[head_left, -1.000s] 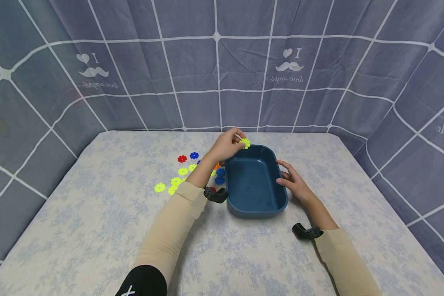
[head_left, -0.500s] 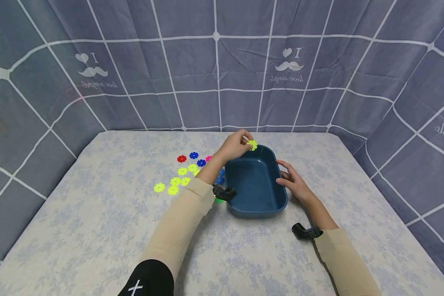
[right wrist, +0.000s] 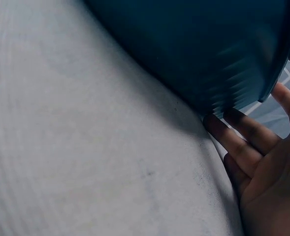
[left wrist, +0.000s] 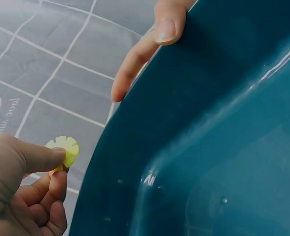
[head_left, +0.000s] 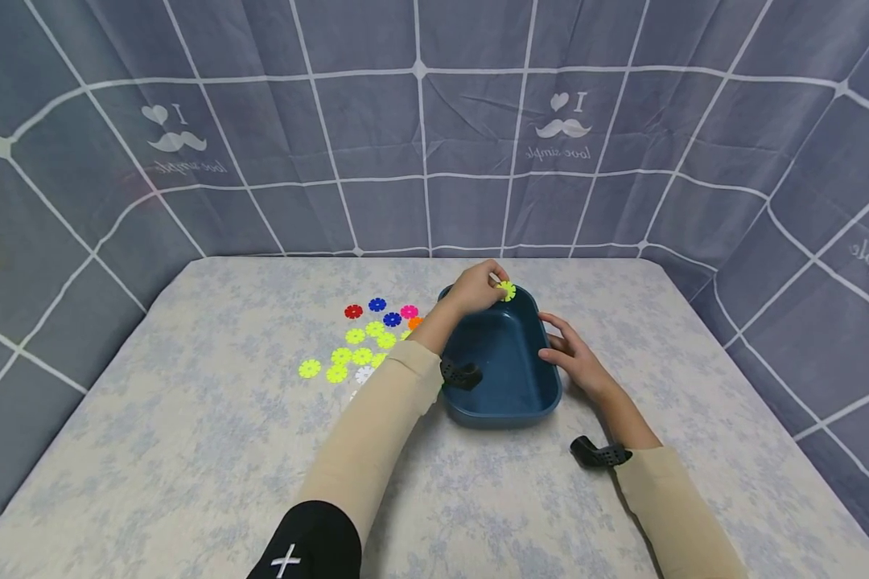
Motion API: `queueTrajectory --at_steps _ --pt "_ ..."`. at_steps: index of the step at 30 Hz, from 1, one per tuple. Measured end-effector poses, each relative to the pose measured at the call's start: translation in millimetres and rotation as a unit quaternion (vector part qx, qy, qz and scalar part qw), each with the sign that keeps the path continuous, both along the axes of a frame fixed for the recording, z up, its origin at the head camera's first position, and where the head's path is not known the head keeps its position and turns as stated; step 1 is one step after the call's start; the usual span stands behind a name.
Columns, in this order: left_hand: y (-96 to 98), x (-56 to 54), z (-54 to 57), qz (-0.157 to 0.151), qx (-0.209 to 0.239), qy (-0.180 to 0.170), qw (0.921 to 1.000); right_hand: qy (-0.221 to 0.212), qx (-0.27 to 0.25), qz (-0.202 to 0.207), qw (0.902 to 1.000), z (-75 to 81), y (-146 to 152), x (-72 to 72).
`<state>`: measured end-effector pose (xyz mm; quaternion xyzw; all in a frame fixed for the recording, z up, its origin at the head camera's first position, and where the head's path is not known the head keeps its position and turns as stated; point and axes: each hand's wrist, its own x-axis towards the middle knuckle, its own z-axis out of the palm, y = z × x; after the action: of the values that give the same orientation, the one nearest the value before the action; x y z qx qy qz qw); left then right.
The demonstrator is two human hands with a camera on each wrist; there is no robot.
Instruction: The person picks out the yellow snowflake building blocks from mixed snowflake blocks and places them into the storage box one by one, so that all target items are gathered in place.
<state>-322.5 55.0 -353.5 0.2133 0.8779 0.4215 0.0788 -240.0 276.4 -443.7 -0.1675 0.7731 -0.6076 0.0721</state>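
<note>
My left hand [head_left: 478, 288] pinches a yellow snowflake disc [head_left: 507, 290] between thumb and fingers, at the far rim of a dark blue plastic basin [head_left: 505, 418]. The left wrist view shows the notched yellow disc [left wrist: 70, 147] beside the basin's outer edge, apart from it. At the basin's right side, my right hand [head_left: 578, 358] holds the wall, its thumb at the rim and its fingers against the outside. Close up in the right wrist view, fingers [right wrist: 236, 147] touch the ribbed lower wall. The visible part of the basin floor holds no discs; my left forearm hides some of it.
Several loose snowflake discs lie left of the basin: yellow [head_left: 341, 356], red [head_left: 353, 311], blue [head_left: 377, 305], pink [head_left: 409, 311], orange [head_left: 415, 323] and white [head_left: 364, 375]. My left sleeve [head_left: 376, 434] covers part of this group. A grey-blue checked curtain [head_left: 376, 129] stands behind the pale table [head_left: 188, 450].
My left hand has moved right along the basin's far rim, carrying the yellow disc. More of the loose discs show behind the arm. The right hand and basin have stayed put.
</note>
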Motion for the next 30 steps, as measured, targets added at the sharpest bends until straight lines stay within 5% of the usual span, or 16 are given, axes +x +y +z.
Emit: queueTrajectory --at_steps 20,30 --pt "19.6 1.7 -19.1 0.006 -0.054 0.008 0.9985 0.014 -0.007 0.013 0.9998 -1.2 1 -0.5" --pt "23.6 4.9 -30.9 0.059 -0.039 -0.009 0.9974 0.008 -0.007 0.006 0.9999 -2.2 1 -1.4"
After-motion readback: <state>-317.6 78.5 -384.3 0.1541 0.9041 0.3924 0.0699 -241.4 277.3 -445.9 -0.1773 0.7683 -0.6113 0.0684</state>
